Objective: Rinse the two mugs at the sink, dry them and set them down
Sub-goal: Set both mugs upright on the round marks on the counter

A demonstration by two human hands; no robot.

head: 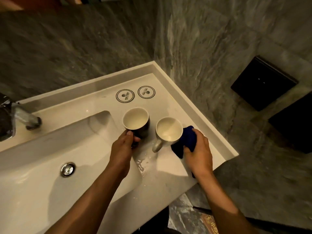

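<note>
Both mugs upright on counter (194, 115) right of basin (50, 166). Left hand (122, 146) gripped dark mug (137, 123) by handle; right hand (198, 149) pressed blue cloth (186, 139) vs white mug (168, 130). Rinse prob done, drying underway. Left: finish wiping, set on 2 coasters (125, 96) far side.

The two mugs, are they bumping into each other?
Apart. The head view shows a strip of white counter plainly between the dark mug and the white mug, right down their facing sides.
</note>
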